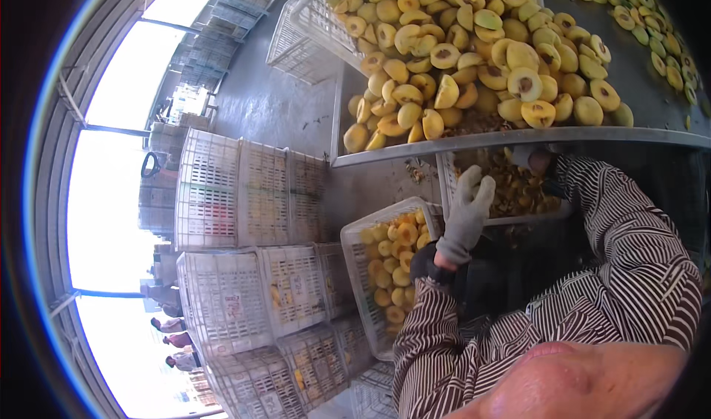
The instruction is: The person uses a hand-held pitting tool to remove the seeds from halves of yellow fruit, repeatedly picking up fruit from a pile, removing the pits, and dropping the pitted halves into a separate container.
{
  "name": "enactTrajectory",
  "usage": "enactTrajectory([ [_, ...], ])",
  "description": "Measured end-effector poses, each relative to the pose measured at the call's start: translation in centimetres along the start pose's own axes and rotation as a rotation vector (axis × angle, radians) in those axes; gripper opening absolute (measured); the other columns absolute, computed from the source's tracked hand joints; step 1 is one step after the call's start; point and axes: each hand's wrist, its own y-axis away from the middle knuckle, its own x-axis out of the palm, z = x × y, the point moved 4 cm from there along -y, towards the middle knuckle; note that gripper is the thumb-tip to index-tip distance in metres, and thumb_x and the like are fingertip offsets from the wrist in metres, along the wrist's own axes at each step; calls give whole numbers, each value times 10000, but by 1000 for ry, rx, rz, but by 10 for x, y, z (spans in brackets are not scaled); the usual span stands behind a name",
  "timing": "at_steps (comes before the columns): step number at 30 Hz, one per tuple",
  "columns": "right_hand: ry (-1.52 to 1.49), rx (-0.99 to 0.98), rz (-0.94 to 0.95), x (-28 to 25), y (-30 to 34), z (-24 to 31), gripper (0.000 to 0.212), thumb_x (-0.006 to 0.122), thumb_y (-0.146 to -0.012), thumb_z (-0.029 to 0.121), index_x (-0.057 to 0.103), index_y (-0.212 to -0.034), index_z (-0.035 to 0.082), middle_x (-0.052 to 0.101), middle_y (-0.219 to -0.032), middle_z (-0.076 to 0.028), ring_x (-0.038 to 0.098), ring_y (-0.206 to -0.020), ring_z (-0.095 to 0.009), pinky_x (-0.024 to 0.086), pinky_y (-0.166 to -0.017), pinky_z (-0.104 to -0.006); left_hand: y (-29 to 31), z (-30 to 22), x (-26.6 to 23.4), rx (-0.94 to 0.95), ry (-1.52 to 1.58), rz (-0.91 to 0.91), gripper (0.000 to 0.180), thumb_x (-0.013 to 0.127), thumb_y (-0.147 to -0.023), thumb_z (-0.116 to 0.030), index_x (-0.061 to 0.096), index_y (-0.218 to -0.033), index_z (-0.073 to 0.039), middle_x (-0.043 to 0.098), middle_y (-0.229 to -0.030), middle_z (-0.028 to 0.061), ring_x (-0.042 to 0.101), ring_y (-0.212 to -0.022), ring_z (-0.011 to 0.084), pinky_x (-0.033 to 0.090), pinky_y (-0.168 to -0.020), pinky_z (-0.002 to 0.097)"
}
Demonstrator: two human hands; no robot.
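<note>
My left hand (468,215), in a pale grey glove, is raised with its fingers apart above a white crate (555,215) of small yellow-brown fruit pieces (511,185). Nothing shows in it. Just under the metal table's edge (518,135) is my right hand (532,157), also gloved; its fingers are mostly hidden, so what they hold cannot be seen. A heap of halved yellow peaches (437,56), some with the brown stone showing, covers the table above both hands. Left of my left wrist, a second white crate (354,260) holds more yellow peaches (392,260).
Stacked white plastic crates (222,300) stand on the left. A white crate (315,11) tips its peaches onto the table. More fruit halves (652,34) lie at the far right. Scraps (416,171) litter the floor. Several people (178,341) are in the distance.
</note>
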Motion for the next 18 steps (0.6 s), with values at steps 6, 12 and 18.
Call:
enactTrajectory([
  [6,-65,-37,231,-46,108,35,527,635,-800,517,743,-933,18,697,-913,-248,675,-908,-419,525,-812,-442,17,14,49,92,-152,192,490,481,-1050,-341,476,-1341,52,558,-1241,100,523,-1138,162,439,-957,266],
  [12,-283,-32,71,-131,194,75,444,660,-797,451,715,-885,19,700,-847,-220,673,-828,-398,527,-750,-427,41,-9,87,325,-216,-99,411,480,-1049,-257,468,-1346,27,550,-1272,138,532,-1173,216,450,-986,304],
  [18,-703,99,238,-152,259,56,366,669,-858,253,606,-1127,13,666,-843,-124,675,-721,-218,568,-630,-359,56,-6,105,-115,935,40,500,459,-1011,-515,523,-1295,-108,617,-1192,62,617,-973,229,524,-799,333],
])
